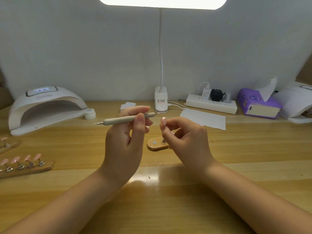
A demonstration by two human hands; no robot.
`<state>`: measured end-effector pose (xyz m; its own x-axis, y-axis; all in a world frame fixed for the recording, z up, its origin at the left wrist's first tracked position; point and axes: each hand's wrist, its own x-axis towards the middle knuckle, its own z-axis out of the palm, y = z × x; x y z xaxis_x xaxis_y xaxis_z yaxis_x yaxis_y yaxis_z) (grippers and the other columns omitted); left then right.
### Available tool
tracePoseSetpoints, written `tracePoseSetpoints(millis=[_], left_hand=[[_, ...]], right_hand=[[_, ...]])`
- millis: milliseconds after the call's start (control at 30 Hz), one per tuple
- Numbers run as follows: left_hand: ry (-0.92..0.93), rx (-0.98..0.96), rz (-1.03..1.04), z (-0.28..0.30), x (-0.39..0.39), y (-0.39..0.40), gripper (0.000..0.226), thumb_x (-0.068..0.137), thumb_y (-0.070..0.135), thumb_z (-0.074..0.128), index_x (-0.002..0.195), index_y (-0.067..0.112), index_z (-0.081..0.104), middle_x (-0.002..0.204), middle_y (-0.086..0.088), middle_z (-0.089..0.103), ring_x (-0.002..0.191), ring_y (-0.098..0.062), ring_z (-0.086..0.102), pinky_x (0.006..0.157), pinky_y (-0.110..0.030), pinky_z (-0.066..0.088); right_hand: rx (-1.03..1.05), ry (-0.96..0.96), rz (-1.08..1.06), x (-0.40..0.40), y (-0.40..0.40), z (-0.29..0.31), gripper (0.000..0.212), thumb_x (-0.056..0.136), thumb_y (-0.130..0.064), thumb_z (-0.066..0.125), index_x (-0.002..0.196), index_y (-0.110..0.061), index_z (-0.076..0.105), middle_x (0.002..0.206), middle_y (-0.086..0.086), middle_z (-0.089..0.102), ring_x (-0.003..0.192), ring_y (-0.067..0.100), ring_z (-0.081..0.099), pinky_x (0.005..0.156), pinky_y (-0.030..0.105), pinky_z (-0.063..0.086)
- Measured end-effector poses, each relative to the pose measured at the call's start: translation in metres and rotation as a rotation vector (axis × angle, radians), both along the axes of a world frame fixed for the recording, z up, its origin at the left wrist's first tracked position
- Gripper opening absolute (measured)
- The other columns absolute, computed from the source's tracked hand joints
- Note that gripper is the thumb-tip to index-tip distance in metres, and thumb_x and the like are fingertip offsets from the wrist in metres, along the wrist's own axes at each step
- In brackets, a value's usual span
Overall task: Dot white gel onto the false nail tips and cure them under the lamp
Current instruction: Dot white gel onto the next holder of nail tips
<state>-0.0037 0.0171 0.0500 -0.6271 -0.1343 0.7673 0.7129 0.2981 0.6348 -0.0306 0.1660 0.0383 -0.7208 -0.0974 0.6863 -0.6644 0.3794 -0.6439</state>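
My left hand [125, 141] held a beige double-ended dotting pen [125, 119] level above the wooden table [185, 200], thumb and fingers pinching its barrel. My right hand [185, 141] pinched a pale pink false nail tip [163, 120] upright between thumb and forefinger, just above a small oval wooden stand [156, 146]. A white domed curing lamp [45, 107] sat far left, a small white gel jar [90, 113] beside it. More pink tips stood on a wooden strip holder [25, 166] near my left forearm.

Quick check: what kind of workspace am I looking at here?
Probably a nail-art desk: a curing lamp at the left, false tips on wooden stands, and a dotting pen in the left hand.
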Motion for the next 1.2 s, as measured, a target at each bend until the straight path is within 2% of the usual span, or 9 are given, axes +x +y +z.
tracePoseSetpoints(millis=[133, 300, 500, 633, 833, 1033, 1200], left_hand=[[-0.04, 0.023, -0.024, -0.008, -0.003, -0.002, 0.02, 0.099, 0.032, 0.042, 0.109, 0.03, 0.059, 0.092, 0.005, 0.068, 0.079, -0.014, 0.066, 0.071, -0.019, 0.052], [-0.12, 0.087, -0.024, -0.015, -0.008, -0.002, 0.01, 0.096, 0.024, 0.047, 0.097, 0.028, 0.056, 0.083, 0.008, 0.065, 0.075, -0.009, 0.064, 0.069, -0.016, 0.05], [-0.141, 0.081, -0.011, -0.022, -0.007, 0.0, 0.006, 0.095, 0.031, 0.049, 0.093, 0.029, 0.054, 0.078, 0.011, 0.063, 0.072, -0.007, 0.063, 0.067, -0.01, 0.046], [-0.12, 0.039, -0.027, -0.023, -0.005, 0.001, 0.014, 0.092, 0.037, 0.045, 0.096, 0.028, 0.055, 0.082, 0.007, 0.063, 0.075, -0.011, 0.063, 0.066, -0.012, 0.047], [-0.113, -0.001, -0.032, -0.025, -0.004, 0.002, 0.013, 0.091, 0.036, 0.045, 0.093, 0.028, 0.055, 0.079, 0.005, 0.063, 0.072, -0.013, 0.063, 0.063, -0.016, 0.049], [-0.109, -0.028, -0.021, -0.025, -0.003, 0.001, 0.013, 0.092, 0.035, 0.045, 0.092, 0.028, 0.055, 0.079, 0.006, 0.064, 0.073, -0.011, 0.064, 0.063, -0.013, 0.048], [-0.114, -0.033, -0.006, -0.025, -0.004, 0.002, 0.013, 0.09, 0.036, 0.045, 0.09, 0.029, 0.056, 0.076, 0.006, 0.063, 0.071, -0.012, 0.063, 0.061, -0.019, 0.05]], right_hand=[[0.061, -0.019, -0.012, -0.003, 0.001, -0.008, 0.009, 0.09, -0.017, 0.066, 0.086, -0.012, 0.072, 0.071, -0.01, 0.067, 0.056, 0.011, 0.06, 0.057, 0.033, 0.051], [0.1, -0.038, -0.03, -0.005, 0.003, -0.014, 0.01, 0.089, -0.019, 0.066, 0.085, -0.011, 0.071, 0.071, -0.009, 0.067, 0.058, 0.013, 0.058, 0.06, 0.035, 0.051], [0.108, -0.031, -0.036, -0.007, 0.004, -0.018, 0.012, 0.09, -0.018, 0.065, 0.083, -0.009, 0.07, 0.071, -0.007, 0.067, 0.059, 0.013, 0.058, 0.059, 0.037, 0.05], [0.111, -0.019, -0.03, -0.007, 0.002, -0.02, 0.01, 0.089, -0.018, 0.066, 0.083, -0.011, 0.07, 0.071, -0.009, 0.067, 0.058, 0.012, 0.058, 0.063, 0.038, 0.05], [0.13, 0.033, -0.011, -0.008, 0.002, -0.022, 0.007, 0.089, -0.016, 0.068, 0.089, -0.012, 0.073, 0.074, -0.011, 0.067, 0.055, 0.011, 0.055, 0.056, 0.027, 0.048], [0.141, 0.042, 0.008, -0.007, 0.001, -0.022, 0.008, 0.09, -0.017, 0.067, 0.093, -0.013, 0.073, 0.075, -0.012, 0.069, 0.054, 0.01, 0.058, 0.057, 0.033, 0.051], [0.145, 0.028, 0.017, -0.007, 0.001, -0.023, 0.009, 0.089, -0.016, 0.067, 0.095, -0.014, 0.074, 0.077, -0.01, 0.07, 0.056, 0.011, 0.059, 0.06, 0.039, 0.052]])
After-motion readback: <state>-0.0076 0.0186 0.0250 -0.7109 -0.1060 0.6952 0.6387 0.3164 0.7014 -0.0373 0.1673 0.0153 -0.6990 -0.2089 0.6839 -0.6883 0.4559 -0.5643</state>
